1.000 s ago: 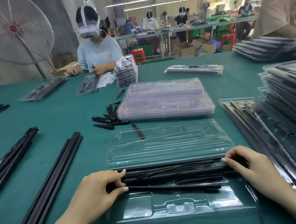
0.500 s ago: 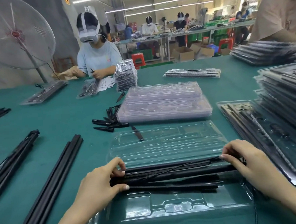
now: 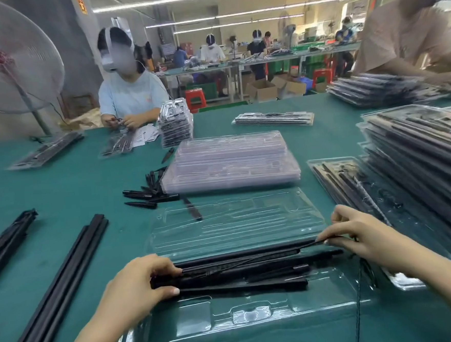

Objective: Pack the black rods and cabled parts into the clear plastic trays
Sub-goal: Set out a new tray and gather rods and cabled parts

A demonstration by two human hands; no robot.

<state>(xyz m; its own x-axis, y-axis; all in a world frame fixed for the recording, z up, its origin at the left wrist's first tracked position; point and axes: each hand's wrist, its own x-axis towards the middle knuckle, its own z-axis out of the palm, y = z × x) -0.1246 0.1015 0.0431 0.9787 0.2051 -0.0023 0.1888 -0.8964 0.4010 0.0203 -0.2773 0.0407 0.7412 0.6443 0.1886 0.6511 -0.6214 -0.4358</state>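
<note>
Since the earlier frames, the right hand (image 3: 362, 238) has been lifted slightly off the rods (image 3: 242, 269), and a thin cable (image 3: 299, 248) is now pinched at its fingertips, drawn up taut over the bundle. Left hand (image 3: 141, 281) is unchanged in place at the bundle's left end.

Left grip: closed round the rod ends, thumb underneath, fingers over the top. Judged to be an anchor, so the bundle is not dragged while the cable is pulled.

Right grip: closed on the cable in a fine pinch, remaining fingers curled. The cable is likely being straightened so it can be laid along the rods rather than across them.

Rods are seated lengthwise in the far half of the near tray (image 3: 229, 322), in its long channels. The near half, with its smaller moulded pockets, is seen unfilled. A loose cable end trails off the tray's right edge toward the viewer.

An open tray (image 3: 236, 221) lies just behind, touching or nearly so; probably next in line. Behind it, a stack of trays (image 3: 231, 162) is kept within reach, with small black pegs (image 3: 146, 192) beside it. Loose long rods (image 3: 59, 289) are laid at left on the tabletop (image 3: 73, 186), packed trays (image 3: 418, 152) piled at right: supply one side, output the other.

Step judged: cable being tidied before the tray is completed.
</note>
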